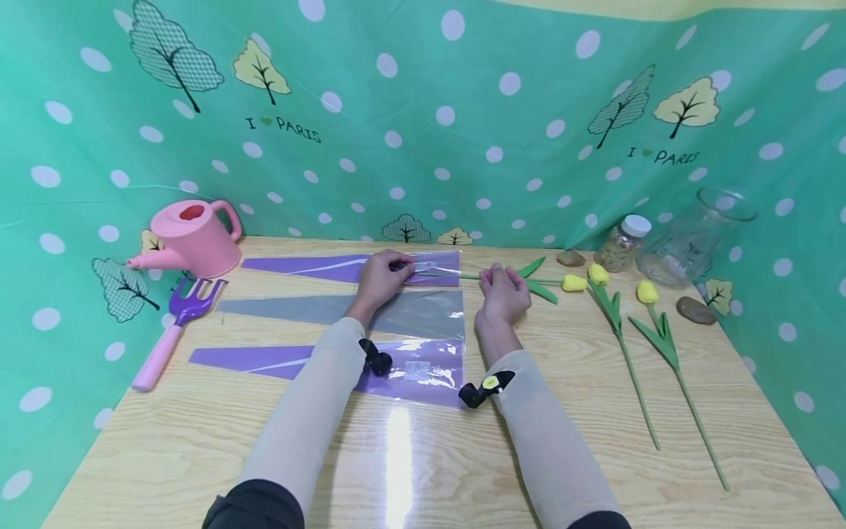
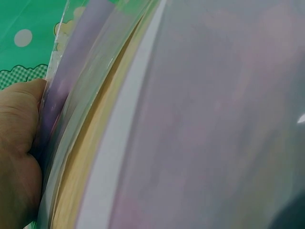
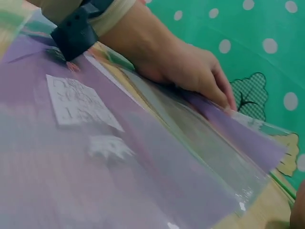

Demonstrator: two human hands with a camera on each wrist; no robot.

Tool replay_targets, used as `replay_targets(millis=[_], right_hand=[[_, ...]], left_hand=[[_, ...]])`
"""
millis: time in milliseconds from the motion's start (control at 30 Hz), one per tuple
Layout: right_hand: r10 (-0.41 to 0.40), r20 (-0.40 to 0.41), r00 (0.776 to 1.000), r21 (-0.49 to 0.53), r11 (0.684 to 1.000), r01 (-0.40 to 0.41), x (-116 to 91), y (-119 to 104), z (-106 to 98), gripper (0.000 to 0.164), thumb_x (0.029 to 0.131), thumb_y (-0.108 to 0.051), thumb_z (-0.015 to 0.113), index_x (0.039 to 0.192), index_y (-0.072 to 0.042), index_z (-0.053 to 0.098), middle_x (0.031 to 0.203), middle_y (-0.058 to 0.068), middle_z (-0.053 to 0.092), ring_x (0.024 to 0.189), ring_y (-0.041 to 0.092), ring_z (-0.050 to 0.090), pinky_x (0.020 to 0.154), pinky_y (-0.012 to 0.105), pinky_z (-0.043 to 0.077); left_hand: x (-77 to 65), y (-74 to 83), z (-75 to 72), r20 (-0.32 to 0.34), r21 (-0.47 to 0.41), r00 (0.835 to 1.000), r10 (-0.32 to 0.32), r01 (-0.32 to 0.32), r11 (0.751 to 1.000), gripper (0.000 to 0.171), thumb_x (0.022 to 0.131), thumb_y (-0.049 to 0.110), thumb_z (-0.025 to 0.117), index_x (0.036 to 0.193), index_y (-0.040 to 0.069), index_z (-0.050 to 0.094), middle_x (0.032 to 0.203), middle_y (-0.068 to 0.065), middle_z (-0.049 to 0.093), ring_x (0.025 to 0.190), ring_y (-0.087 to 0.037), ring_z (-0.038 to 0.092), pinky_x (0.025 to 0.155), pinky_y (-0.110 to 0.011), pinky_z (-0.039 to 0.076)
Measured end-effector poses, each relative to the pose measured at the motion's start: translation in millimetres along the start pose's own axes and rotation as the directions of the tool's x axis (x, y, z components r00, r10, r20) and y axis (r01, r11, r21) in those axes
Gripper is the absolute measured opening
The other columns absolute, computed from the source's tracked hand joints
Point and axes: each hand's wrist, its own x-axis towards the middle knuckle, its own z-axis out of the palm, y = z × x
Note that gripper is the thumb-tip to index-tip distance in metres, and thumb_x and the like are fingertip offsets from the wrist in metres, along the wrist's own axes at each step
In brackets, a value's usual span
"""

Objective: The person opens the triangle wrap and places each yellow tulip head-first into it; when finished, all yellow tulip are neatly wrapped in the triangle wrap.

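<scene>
One yellow-headed artificial tulip with green leaves and a slim stem [image 1: 543,293] lies near the counter's back edge; the right hand [image 1: 504,294] pinches its stem. The stem's tail overlaps the wide end of a tapered purple-and-clear plastic sleeve [image 1: 317,267], whose edge the left hand [image 1: 382,278] pinches; whether the tail is inside cannot be told. Of three sleeves, this is farthest back; a grey translucent sleeve [image 1: 423,316] and a second purple sleeve [image 1: 429,356] follow toward the front edge. Three tulips are counted: a second tulip [image 1: 612,314] and a third tulip [image 1: 664,343] lie toward the right edge. At the back right corner are one white-lidded jar [image 1: 618,248], one clear glass vase [image 1: 677,253] and two brown stones [image 1: 696,310]. Toward the left edge: one pink watering can [image 1: 205,242] and one purple-pronged, pink-handled fork [image 1: 162,349].
</scene>
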Motion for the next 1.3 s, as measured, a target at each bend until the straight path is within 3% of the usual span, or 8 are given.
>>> replay_targets(millis=[133, 467, 800, 900, 1033, 1300], right_hand=[[-0.026, -0.018, 1.0, 0.018, 0.999, 0.026, 5.9, -10.2, -6.2, 0.059, 0.091, -0.002, 0.076, 0.143, -0.007, 0.049, 0.119, 0.02, 0.069, 0.117, 0.035, 0.07, 0.087, 0.028, 0.063], [-0.001, -0.12, 0.993, 0.088, 0.996, 0.012, 19.2, -26.7, -16.7, 0.082, 0.09, -0.004, 0.079, 0.155, -0.021, 0.031, 0.12, 0.017, 0.07, 0.109, 0.027, 0.073, 0.085, 0.023, 0.062], [0.07, -0.091, 0.993, 0.111, 0.992, -0.06, 29.5, -33.6, -20.6, 0.099, 0.092, -0.004, 0.076, 0.164, -0.027, 0.012, 0.121, 0.016, 0.067, 0.11, 0.024, 0.071, 0.087, 0.023, 0.061], [0.086, -0.066, 0.994, 0.087, 0.993, -0.08, 32.6, -38.2, -19.8, 0.096, 0.094, -0.004, 0.073, 0.164, -0.024, 0.01, 0.114, 0.013, 0.066, 0.105, 0.023, 0.071, 0.088, 0.025, 0.061], [0.088, -0.063, 0.994, 0.047, 0.995, -0.085, 35.0, -41.8, -18.9, 0.08, 0.096, -0.003, 0.069, 0.157, -0.018, 0.02, 0.1, 0.01, 0.065, 0.092, 0.02, 0.07, 0.084, 0.027, 0.062], [0.004, -0.095, 0.995, -0.053, 0.999, -0.01, 33.2, -37.4, -19.3, 0.06, 0.095, -0.004, 0.07, 0.144, -0.021, 0.041, 0.084, 0.003, 0.064, 0.065, 0.013, 0.059, 0.056, 0.021, 0.051]], left_hand=[[-0.9, 0.4, -0.4, 0.002, -0.004, 1.0, -0.003, 0.003, 1.0, 0.018, 0.095, 0.025, 0.075, 0.109, 0.015, 0.08, 0.118, -0.008, 0.075, 0.116, -0.027, 0.067, 0.105, -0.043, 0.05], [-0.9, -0.6, 0.0, 0.007, 0.001, 1.0, -0.003, 0.003, 1.0, 0.019, 0.096, 0.026, 0.074, 0.11, 0.015, 0.08, 0.121, -0.008, 0.074, 0.119, -0.028, 0.066, 0.108, -0.044, 0.049], [-0.9, -0.6, 1.0, 0.004, 0.008, 1.0, 0.001, -0.001, 1.0, 0.018, 0.096, 0.026, 0.074, 0.11, 0.015, 0.08, 0.119, -0.008, 0.075, 0.117, -0.027, 0.067, 0.107, -0.043, 0.05], [-1.3, -0.5, 1.0, 0.003, 0.012, 1.0, -0.004, 0.004, 1.0, 0.018, 0.096, 0.027, 0.074, 0.109, 0.016, 0.08, 0.119, -0.007, 0.074, 0.116, -0.027, 0.067, 0.106, -0.043, 0.05], [-1.7, -1.0, 1.5, 0.0, 0.011, 1.0, -0.005, 0.005, 1.0, 0.018, 0.096, 0.027, 0.074, 0.109, 0.016, 0.08, 0.119, -0.007, 0.075, 0.116, -0.027, 0.067, 0.106, -0.044, 0.05], [-2.0, -1.5, 1.8, -0.005, 0.008, 1.0, -0.009, 0.009, 1.0, 0.018, 0.096, 0.027, 0.074, 0.109, 0.017, 0.08, 0.119, -0.007, 0.075, 0.116, -0.027, 0.067, 0.105, -0.044, 0.05]])
